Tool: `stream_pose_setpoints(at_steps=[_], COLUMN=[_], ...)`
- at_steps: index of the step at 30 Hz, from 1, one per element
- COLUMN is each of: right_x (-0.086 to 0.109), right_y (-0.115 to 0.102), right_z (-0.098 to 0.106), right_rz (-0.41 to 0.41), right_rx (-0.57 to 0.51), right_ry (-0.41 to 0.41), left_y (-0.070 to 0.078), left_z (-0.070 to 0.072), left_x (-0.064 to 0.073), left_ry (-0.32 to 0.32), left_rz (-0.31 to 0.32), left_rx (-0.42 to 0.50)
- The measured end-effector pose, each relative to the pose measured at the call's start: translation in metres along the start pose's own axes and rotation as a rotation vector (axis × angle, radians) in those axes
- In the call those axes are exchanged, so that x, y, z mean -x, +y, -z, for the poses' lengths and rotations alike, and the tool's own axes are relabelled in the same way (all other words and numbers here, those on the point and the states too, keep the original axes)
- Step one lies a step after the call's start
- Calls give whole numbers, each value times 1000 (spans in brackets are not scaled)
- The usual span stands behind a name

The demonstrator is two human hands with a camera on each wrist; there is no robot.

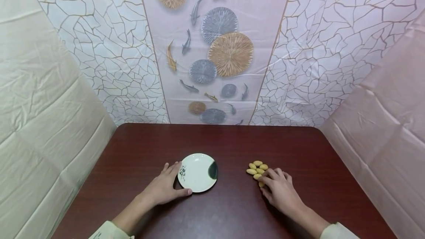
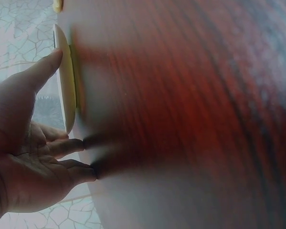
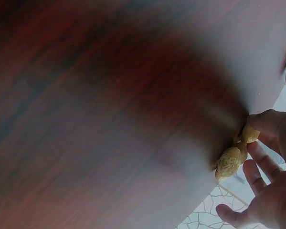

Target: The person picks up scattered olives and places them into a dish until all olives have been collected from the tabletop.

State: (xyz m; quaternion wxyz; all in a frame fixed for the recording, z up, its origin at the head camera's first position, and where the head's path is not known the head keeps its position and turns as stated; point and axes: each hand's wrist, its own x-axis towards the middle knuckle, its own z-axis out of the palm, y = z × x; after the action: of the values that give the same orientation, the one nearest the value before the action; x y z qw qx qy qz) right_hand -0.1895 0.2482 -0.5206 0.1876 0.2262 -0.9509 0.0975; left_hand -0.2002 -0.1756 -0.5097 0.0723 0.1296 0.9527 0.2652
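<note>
In the lower middle of the head view, the left hand spreads its straight thumb and fingers against the rim of a white plate on the dark red desk. Right of centre, the right hand pinches one yellow oval piece between thumb and finger, beside the clustered yellow pieces.

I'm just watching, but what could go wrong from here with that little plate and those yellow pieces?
The right hand pinches one rounded yellow piece at the cluster's edge, so it might slip out and roll. That hand's fingers are close to the other yellow pieces and might nudge them aside. The left hand touches the plate at its rim, so a push could slide the plate along the table.
</note>
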Motion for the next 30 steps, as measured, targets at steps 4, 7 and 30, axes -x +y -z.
stream_pose_setpoints(at_steps=[4, 7, 30], right_x=[0, -1, -7], right_y=[-1, -1, -9], right_z=[0, 0, 6], right_rz=[-3, 1, 40], right_rx=[3, 1, -28], right_ry=[2, 7, 55], left_y=[0, 0, -1], left_z=[0, 0, 0], left_x=[-1, -1, -2], left_ry=[-3, -5, 1], left_rz=[4, 6, 6], left_rx=[-2, -2, -21])
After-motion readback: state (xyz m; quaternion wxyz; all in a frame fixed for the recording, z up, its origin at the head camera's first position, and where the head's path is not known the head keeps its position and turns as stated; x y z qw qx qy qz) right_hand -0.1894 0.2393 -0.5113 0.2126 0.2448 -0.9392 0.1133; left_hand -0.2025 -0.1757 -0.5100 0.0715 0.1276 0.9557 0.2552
